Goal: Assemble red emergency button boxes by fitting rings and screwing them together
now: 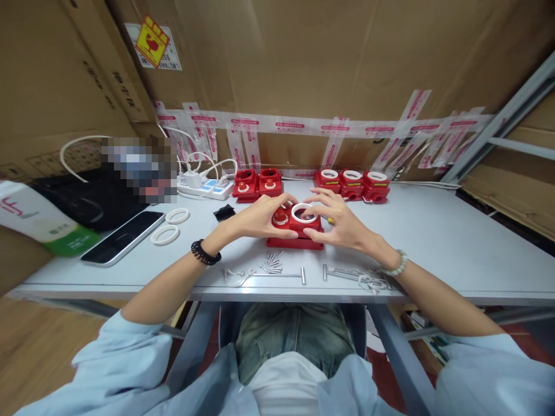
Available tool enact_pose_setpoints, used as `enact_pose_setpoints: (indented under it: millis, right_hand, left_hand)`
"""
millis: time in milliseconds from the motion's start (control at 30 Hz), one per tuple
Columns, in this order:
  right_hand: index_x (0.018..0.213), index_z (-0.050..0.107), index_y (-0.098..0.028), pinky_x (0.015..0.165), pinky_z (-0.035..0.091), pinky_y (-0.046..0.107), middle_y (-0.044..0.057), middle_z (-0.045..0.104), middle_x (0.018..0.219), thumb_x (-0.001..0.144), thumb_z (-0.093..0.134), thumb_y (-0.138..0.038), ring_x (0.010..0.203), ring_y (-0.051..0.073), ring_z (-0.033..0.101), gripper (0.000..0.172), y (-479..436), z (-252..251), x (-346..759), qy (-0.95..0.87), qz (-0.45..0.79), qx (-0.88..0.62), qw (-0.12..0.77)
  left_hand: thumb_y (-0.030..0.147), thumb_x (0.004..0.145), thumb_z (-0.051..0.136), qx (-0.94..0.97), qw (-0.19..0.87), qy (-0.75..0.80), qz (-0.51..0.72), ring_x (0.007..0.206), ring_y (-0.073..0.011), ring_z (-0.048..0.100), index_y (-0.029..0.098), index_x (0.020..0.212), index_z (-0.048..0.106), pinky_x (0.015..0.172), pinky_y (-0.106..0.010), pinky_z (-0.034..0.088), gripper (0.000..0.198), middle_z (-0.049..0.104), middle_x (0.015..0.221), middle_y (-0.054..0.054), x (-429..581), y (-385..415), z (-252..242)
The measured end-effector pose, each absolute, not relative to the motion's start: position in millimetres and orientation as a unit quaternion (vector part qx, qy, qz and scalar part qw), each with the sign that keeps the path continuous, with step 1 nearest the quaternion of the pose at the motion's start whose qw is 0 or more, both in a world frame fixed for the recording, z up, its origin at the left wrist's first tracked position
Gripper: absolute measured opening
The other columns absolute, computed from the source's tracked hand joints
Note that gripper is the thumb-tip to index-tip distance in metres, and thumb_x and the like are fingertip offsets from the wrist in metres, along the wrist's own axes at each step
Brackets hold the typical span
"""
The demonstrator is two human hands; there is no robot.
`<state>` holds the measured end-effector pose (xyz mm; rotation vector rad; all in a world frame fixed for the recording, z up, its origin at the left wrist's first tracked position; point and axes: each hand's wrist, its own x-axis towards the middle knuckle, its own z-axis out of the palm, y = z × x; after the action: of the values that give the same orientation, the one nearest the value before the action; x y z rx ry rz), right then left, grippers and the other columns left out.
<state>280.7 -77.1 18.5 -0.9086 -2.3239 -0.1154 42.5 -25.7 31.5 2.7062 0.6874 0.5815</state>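
In front of me on the table is a red housing with a round red button on its left part. A white ring sits around the opening on its right part. My left hand grips the housing from the left, thumb along the front and fingers behind. My right hand curls over the right part, its fingers and thumb at the white ring. Something yellow, partly hidden, lies behind my right fingers. Loose screws lie in front of the housing.
Metal T-shaped rods lie near the front edge. Two white rings, a phone and a small black piece are at left. More red housings stand behind, beside a power strip. Cardboard closes off the back.
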Motion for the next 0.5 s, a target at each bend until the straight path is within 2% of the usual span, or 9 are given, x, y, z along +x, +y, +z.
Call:
enact_pose_setpoints:
  millis: [233,500]
  right_hand:
    - [0.096,0.070,-0.019,0.103,0.041,0.057,0.010,0.067,0.119,0.081,0.068,-0.035,0.128,0.034,0.050,0.022,-78.5,19.4,280.1,-0.883,-0.042,-0.355,0.306]
    - [0.096,0.071,-0.018,0.102,0.044,0.055,0.013,0.067,0.118,0.081,0.069,-0.033,0.125,0.033,0.052,0.022,-79.2,17.3,281.1,-0.884,-0.048,-0.341,0.318]
  left_hand:
    - [0.062,0.080,0.067,0.943,0.125,0.241,0.192,0.095,-0.0254,0.065,0.019,0.124,0.049,0.082,-0.035,0.046,0.064,0.068,0.109,-0.009,43.2,-25.5,29.3]
    - [0.059,0.079,0.069,0.944,0.116,0.235,0.200,0.091,-0.0250,0.066,0.019,0.125,0.050,0.089,-0.040,0.043,0.063,0.069,0.107,-0.008,45.7,-24.3,24.6]
